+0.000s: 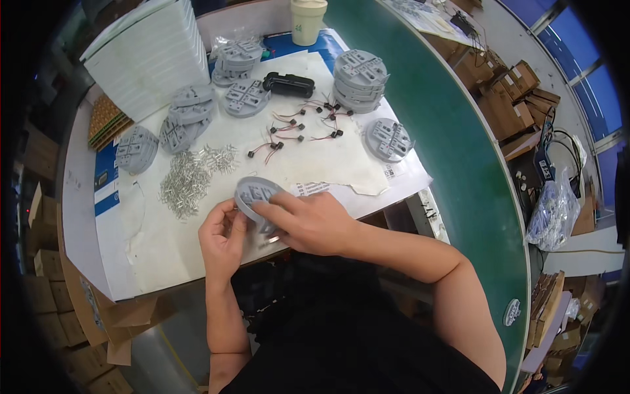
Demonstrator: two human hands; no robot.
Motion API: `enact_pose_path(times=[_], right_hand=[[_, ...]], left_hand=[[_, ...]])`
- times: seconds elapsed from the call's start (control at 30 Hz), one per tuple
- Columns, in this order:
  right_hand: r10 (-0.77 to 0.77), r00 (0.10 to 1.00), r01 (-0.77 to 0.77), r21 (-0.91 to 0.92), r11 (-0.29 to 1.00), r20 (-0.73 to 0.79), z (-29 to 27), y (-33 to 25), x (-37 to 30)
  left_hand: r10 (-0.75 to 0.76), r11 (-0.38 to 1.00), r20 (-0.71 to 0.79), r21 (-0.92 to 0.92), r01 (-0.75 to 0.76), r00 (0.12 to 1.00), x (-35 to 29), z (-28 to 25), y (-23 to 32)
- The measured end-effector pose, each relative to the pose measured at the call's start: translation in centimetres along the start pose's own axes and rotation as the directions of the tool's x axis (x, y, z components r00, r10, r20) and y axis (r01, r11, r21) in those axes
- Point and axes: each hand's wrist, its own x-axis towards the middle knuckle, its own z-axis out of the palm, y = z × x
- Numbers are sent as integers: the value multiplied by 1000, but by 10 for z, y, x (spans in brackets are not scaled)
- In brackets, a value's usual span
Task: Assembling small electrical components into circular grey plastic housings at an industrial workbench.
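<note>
The left hand (222, 241) is pinching a tilted round grey disc (252, 190), its face pointing upward; the right hand (320, 223) is curling over it, grip unclear.

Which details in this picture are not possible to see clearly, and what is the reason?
- Head view: the inner face of the gray round housing is partly covered by the right hand.
- Head view: the right fingertips are motion-blurred, so their exact grip is unclear.
- Head view: the small silver metal pieces are too tiny and heaped to count.
- Head view: the upper edge cuts off the beige cup.
</note>
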Motion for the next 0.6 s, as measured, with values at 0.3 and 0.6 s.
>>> enact_pose_path(times=[0.3, 0.6], right_hand=[[439, 448, -439, 236, 867, -779, -233, 199, -72], [431, 373, -918, -260, 299, -821, -259, 289, -169]], left_hand=[[-17, 998, -39, 67, 20, 999, -2, -8, -7], [-14, 981, -23, 193, 18, 1000, 1, -6, -9]])
